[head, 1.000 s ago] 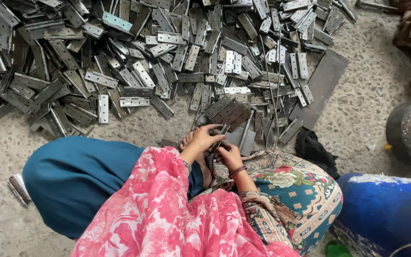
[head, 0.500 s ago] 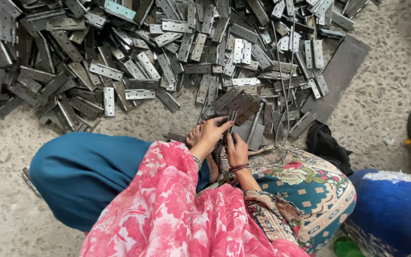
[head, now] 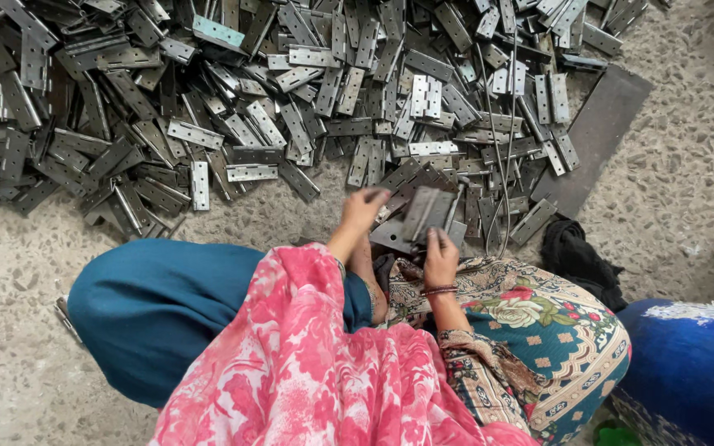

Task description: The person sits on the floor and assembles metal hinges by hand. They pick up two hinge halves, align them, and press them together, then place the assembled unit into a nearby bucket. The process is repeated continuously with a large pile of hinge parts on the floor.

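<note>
Grey flat steel hinge [head: 425, 212] sits at twelve o'clock of our right hand [head: 440, 258], whose grip closes on it; our left hand [head: 363, 208] grip hangs loosely open near the grey hinge pile [head: 233, 107].

A heap of hinges [head: 291, 99] lies on the floor [head: 687, 140] ahead of me, spreading left. My left hand [head: 363, 206] is at its near edge; my right hand [head: 440, 258], just right of it, touches a hinge [head: 425, 213]. A flat plate [head: 597, 136] lies right of the heap, a cloth [head: 576, 258] nearer me, a drum [head: 696, 363] at my right.
</note>
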